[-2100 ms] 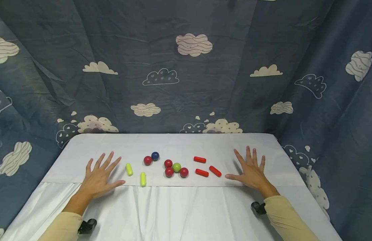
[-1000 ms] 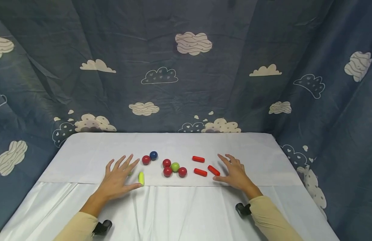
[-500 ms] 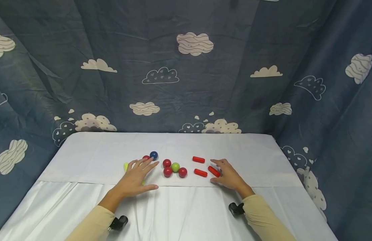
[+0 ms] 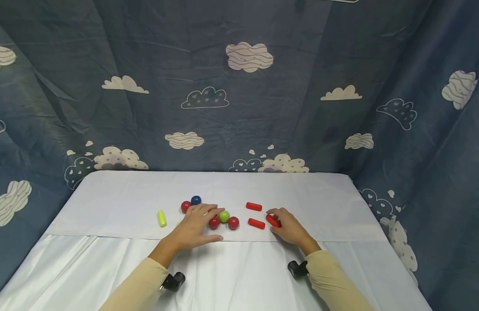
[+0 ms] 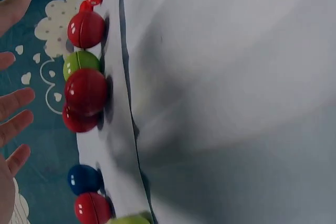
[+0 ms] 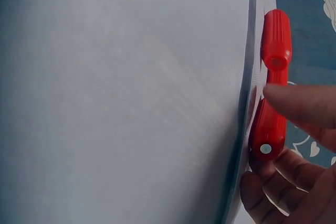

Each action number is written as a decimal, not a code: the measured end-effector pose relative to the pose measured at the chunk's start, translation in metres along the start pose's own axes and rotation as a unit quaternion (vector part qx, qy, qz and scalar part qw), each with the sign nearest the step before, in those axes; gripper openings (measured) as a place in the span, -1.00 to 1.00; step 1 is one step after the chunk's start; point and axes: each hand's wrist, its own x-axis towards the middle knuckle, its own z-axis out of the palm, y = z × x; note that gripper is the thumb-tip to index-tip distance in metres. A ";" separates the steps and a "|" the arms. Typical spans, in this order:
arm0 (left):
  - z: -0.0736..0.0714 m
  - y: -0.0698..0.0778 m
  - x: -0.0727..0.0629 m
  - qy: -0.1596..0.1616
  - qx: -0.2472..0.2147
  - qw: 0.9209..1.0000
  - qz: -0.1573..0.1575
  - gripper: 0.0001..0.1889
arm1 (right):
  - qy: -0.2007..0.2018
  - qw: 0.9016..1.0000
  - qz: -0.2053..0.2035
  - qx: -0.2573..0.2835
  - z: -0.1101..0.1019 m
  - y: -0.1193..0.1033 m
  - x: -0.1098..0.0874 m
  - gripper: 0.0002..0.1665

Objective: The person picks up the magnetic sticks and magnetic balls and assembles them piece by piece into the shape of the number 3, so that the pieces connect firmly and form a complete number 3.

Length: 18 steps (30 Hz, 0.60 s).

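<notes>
My left hand point(image 4: 193, 226) hovers, fingers spread, over a cluster of shiny balls: a green ball point(image 4: 224, 216), a red ball point(image 4: 214, 223) under its fingers and another red ball point(image 4: 233, 223) just right. One more red ball of the cluster is hidden by the hand in the head view. My right hand point(image 4: 288, 225) has thumb and fingers curled round a short red plastic cylinder point(image 6: 270, 127), which lies on the white cloth. Left of it lie two similar pieces, a far red cylinder point(image 4: 254, 206) and a near red cylinder point(image 4: 256, 223).
Behind the left hand sit a blue ball point(image 4: 196, 200) and a red ball point(image 4: 185, 206). A yellow-green cylinder point(image 4: 162, 218) lies to its left; a second is mostly covered by the hand. The white-covered table point(image 4: 119, 194) ends at a dark cloud-print curtain point(image 4: 208, 56).
My left hand has swept right from beyond the yellow-green cylinders to above the ball cluster. My right hand has moved left, and its spread fingers have drawn in around the red cylinder.
</notes>
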 end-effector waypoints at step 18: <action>0.022 0.026 0.020 -0.014 -0.029 0.998 0.048 -0.39 | 0.016 0.999 0.034 0.023 0.003 -0.002 0.003 -0.52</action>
